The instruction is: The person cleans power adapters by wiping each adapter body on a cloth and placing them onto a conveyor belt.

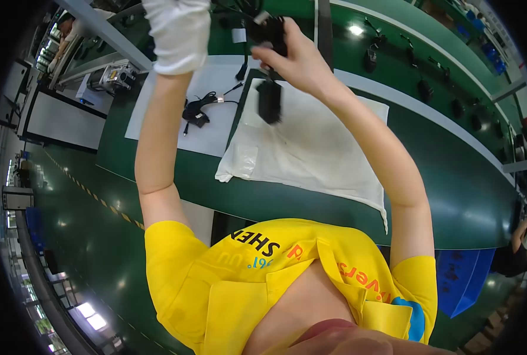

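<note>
At the top of the head view, my right hand (302, 56) is closed on a blurred black cable bundle (267, 34). A black power adapter (269, 102) hangs just below it, over a white cloth (322, 145) spread on the green table (452, 195). My left hand (177, 35) wears a white glove and is raised at the top left; its fingers are cut off by the frame edge. Another black adapter with a coiled cable (198, 111) lies on a white sheet (148, 112) between my forearms. A small clear packet (245, 161) rests on the cloth's left part.
Several black adapters with cables lie on a green surface (393, 29) beyond a pale rail. A metal device (115, 76) stands at the left. A blue bin (464, 278) is below the table's right end. People sit at the far left (68, 32) and right edge (517, 242).
</note>
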